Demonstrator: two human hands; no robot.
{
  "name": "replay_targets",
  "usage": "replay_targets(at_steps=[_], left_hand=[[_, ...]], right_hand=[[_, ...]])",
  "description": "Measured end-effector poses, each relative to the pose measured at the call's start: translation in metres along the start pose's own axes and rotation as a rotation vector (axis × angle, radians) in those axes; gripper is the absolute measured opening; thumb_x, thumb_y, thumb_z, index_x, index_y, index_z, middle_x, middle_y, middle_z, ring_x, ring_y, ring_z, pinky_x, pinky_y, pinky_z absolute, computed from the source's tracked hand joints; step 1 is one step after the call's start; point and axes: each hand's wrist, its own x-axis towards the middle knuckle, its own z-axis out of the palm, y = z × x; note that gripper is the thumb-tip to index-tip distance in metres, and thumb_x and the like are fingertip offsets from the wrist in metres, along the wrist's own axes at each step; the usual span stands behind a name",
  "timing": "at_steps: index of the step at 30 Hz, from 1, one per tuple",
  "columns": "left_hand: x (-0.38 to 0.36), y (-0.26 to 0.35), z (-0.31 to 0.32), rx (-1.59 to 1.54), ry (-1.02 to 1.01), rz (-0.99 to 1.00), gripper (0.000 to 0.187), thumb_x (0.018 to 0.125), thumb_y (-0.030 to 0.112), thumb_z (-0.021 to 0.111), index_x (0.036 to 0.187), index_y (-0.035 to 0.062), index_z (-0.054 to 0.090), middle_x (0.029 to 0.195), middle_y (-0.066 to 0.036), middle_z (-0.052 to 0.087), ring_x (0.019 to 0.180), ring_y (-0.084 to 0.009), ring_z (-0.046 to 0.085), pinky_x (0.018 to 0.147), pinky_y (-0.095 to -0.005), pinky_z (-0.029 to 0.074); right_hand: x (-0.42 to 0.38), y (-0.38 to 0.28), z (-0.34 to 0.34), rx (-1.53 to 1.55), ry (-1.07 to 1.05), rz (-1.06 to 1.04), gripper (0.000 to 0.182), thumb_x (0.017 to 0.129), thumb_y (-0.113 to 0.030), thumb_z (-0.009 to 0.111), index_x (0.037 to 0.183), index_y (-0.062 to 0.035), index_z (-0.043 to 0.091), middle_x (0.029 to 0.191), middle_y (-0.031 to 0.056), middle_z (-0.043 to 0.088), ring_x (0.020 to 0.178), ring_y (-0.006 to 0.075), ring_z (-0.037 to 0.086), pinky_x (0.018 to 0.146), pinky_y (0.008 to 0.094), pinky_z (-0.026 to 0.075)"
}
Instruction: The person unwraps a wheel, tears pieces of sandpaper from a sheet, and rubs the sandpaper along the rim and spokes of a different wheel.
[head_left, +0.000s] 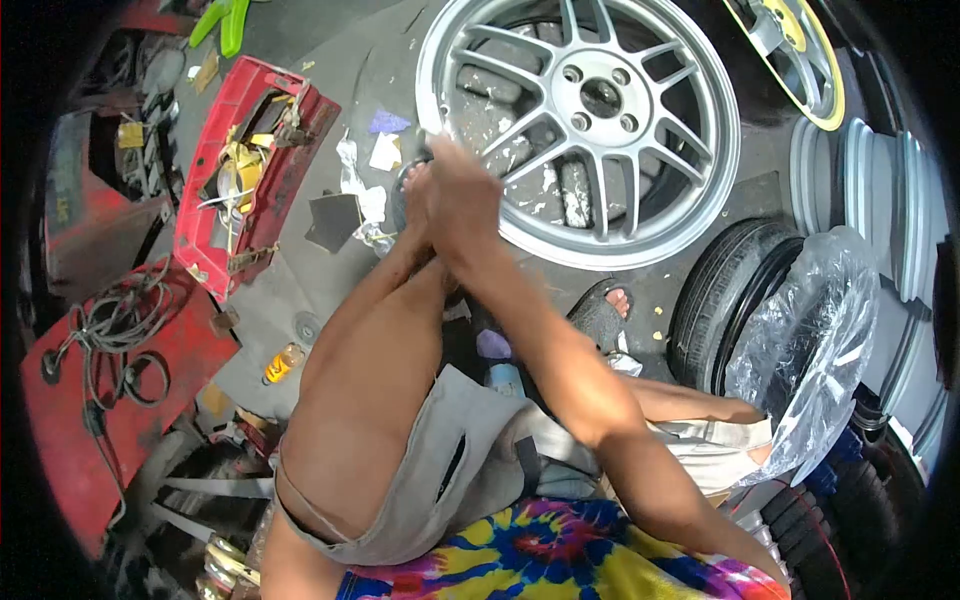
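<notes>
My right hand [462, 195] is at the left edge of a silver multi-spoke wheel rim [600, 168], which lies on the floor with its face up. Motion smears the fingers, so I cannot make out their grip or anything in them. The hand covers part of the rim's outer lip, close to my left foot. Pale scraps and specks show through the gaps between the spokes. My left hand is out of view.
A red toolbox [205, 190] with yellow items stands left, above a coiled cable [120, 320] and a small orange-labelled bottle [283, 364]. On the right are a tyre [715, 290], clear plastic wrap [815, 320] and a yellow-edged rim [826, 75]. Paper scraps [385, 150] lie near my foot.
</notes>
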Motion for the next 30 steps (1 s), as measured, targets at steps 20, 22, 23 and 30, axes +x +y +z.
replay_targets(at_steps=[20, 22, 23, 30], left_hand=[[-0.008, -0.009, 0.012, -0.24, 0.055, -0.127, 0.031, 0.092, 0.028, 0.061, 0.109, 0.0024, 0.066, 0.112, -0.013, 0.062, 0.103, -0.0299, 0.055, 0.085, -0.0464, 0.042], [-0.005, -0.012, 0.015, -0.274, 0.086, -0.155, 0.031, 0.092, 0.028, 0.061, 0.109, 0.0023, 0.066, 0.111, -0.013, 0.062, 0.103, -0.0295, 0.055, 0.085, -0.046, 0.042], [-0.009, -0.011, 0.014, -0.286, 0.088, -0.169, 0.031, 0.093, 0.028, 0.061, 0.109, 0.0023, 0.066, 0.111, -0.013, 0.062, 0.102, -0.0293, 0.055, 0.085, -0.0458, 0.042], [-0.011, -0.016, 0.011, -0.372, 0.136, -0.223, 0.03, 0.093, 0.027, 0.06, 0.108, 0.0019, 0.066, 0.109, -0.012, 0.062, 0.1, -0.0279, 0.055, 0.084, -0.0443, 0.043]], right_hand=[[-0.015, 0.0, -0.02, -0.027, -0.06, -0.071, 0.02, 0.084, 0.001, 0.055, 0.104, 0.0028, 0.059, 0.095, 0.023, 0.064, 0.084, 0.0393, 0.068, 0.067, 0.0517, 0.053], [-0.01, 0.003, -0.013, 0.031, 0.006, -0.13, 0.032, 0.078, 0.005, 0.051, 0.108, 0.0047, 0.059, 0.09, 0.021, 0.062, 0.077, 0.0396, 0.065, 0.063, 0.0552, 0.048], [0.004, -0.002, -0.012, -0.047, -0.128, -0.063, 0.035, 0.079, 0.004, 0.051, 0.114, 0.005, 0.058, 0.093, 0.0218, 0.063, 0.079, 0.0402, 0.066, 0.066, 0.0538, 0.049], [0.001, 0.002, -0.018, 0.235, -0.368, 0.247, 0.034, 0.081, -0.001, 0.052, 0.114, 0.0022, 0.058, 0.096, 0.0198, 0.062, 0.089, 0.0424, 0.063, 0.077, 0.0499, 0.047]])
